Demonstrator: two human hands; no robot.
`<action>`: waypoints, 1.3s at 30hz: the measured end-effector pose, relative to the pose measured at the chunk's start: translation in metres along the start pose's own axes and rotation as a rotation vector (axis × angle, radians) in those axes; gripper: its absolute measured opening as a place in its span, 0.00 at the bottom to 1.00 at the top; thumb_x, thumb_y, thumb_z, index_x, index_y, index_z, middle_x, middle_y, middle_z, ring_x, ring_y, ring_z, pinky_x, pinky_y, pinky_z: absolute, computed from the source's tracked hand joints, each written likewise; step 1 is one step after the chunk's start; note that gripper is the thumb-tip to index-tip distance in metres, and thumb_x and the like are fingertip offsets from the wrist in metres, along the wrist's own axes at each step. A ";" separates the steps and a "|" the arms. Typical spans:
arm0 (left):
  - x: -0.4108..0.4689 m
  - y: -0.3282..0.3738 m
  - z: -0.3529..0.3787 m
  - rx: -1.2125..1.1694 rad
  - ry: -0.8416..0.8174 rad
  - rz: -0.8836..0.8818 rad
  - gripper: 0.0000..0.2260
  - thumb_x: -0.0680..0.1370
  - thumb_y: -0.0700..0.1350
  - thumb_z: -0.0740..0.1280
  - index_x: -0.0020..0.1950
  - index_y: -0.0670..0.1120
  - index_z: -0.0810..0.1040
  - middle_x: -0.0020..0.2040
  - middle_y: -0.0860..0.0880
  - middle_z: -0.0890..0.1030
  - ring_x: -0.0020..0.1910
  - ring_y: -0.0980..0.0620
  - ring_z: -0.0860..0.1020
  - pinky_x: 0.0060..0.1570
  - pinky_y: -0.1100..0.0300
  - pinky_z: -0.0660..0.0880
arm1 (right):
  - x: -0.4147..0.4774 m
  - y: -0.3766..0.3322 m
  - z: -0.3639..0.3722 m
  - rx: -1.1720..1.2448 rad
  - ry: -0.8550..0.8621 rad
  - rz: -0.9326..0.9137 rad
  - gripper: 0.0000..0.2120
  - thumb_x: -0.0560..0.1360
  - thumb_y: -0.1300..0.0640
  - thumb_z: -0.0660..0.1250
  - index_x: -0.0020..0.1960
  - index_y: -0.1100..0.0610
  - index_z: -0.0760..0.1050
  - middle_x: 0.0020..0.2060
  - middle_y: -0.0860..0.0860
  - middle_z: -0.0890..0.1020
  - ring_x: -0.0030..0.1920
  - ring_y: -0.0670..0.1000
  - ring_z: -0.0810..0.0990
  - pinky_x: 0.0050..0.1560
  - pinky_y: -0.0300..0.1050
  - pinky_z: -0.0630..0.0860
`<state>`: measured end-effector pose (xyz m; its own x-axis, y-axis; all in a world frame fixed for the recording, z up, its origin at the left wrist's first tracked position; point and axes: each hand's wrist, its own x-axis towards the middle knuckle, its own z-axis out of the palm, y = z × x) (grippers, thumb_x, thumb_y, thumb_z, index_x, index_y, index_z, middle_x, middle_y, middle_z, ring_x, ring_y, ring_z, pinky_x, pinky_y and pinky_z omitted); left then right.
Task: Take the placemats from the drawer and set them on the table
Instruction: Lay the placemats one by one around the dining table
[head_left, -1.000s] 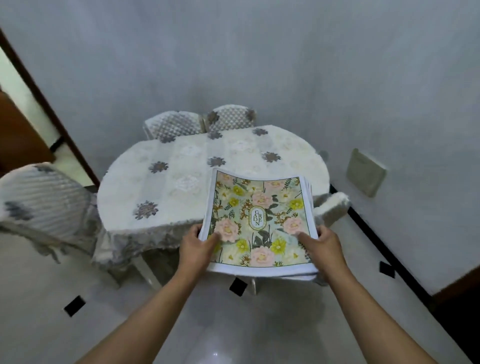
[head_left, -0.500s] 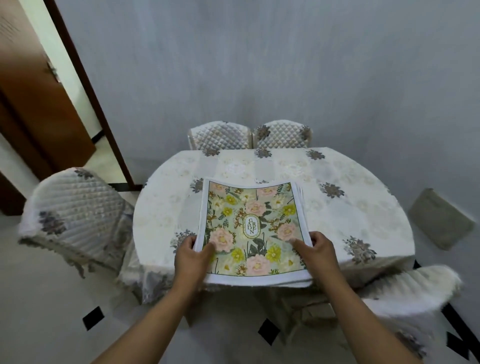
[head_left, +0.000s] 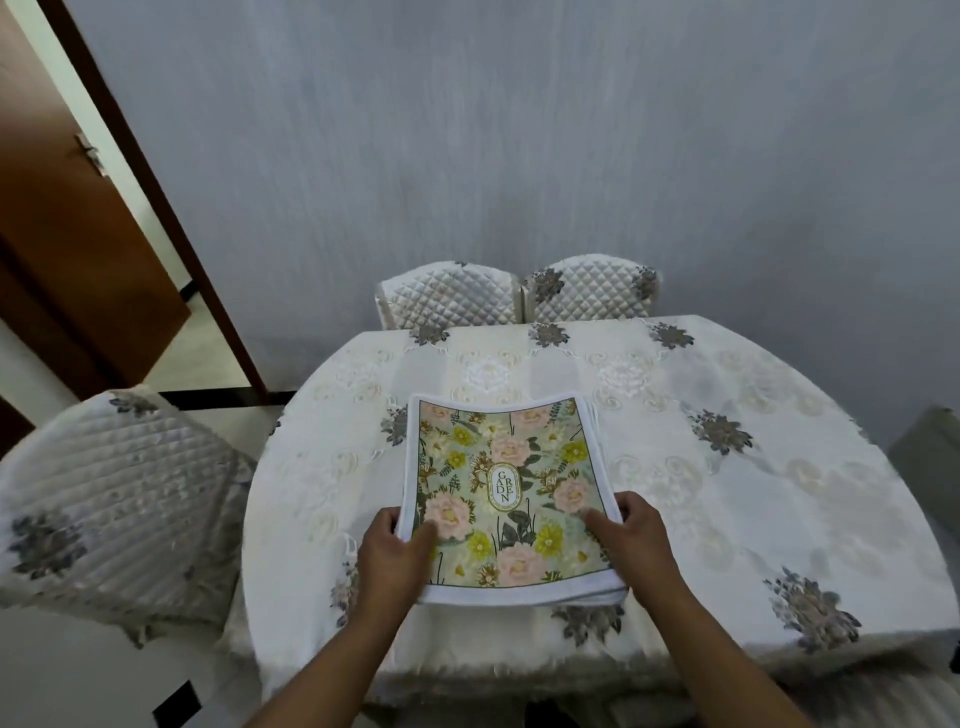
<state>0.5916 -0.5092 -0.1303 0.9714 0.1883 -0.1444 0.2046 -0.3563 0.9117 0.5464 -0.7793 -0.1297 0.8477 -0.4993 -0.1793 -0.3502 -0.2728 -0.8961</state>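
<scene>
**Stack of floral placemats held over a covered table**

Head view: at lower centre of the frame, a stack of placemats (head_left: 501, 493) with a floral print lay over the tabletop (head_left: 727, 467), draped in a white embroidered cloth. The left hand (head_left: 389, 558) gripped the stack's lower left edge; the right hand (head_left: 636, 545) gripped its lower right edge. Two quilted chairs (head_left: 519, 296) stood behind.

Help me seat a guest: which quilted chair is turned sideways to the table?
The left-hand chair, beside the doorway; the other two face the table's far edge.
</scene>
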 end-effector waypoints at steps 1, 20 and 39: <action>0.014 0.002 0.012 0.017 0.009 0.004 0.06 0.73 0.45 0.72 0.48 0.48 0.77 0.41 0.49 0.81 0.39 0.50 0.80 0.39 0.53 0.78 | 0.019 0.002 0.001 -0.007 -0.004 -0.004 0.09 0.72 0.55 0.73 0.46 0.59 0.77 0.39 0.53 0.81 0.37 0.50 0.80 0.36 0.46 0.76; 0.181 0.016 0.228 0.200 -0.096 0.059 0.08 0.78 0.49 0.67 0.51 0.46 0.74 0.43 0.50 0.80 0.42 0.53 0.79 0.40 0.56 0.76 | 0.301 0.062 -0.030 -0.245 -0.043 0.100 0.10 0.71 0.52 0.74 0.46 0.56 0.76 0.37 0.51 0.81 0.37 0.52 0.81 0.39 0.52 0.79; 0.208 -0.016 0.274 0.580 -0.188 0.024 0.21 0.72 0.46 0.72 0.61 0.40 0.72 0.54 0.39 0.73 0.53 0.41 0.73 0.51 0.53 0.71 | 0.336 0.145 -0.013 -0.431 0.057 0.180 0.15 0.66 0.54 0.74 0.40 0.58 0.69 0.34 0.58 0.74 0.36 0.59 0.76 0.35 0.47 0.69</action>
<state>0.8232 -0.7151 -0.2798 0.9704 0.0280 -0.2398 0.1629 -0.8091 0.5647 0.7754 -0.9977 -0.3149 0.7390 -0.6114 -0.2829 -0.6336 -0.4879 -0.6004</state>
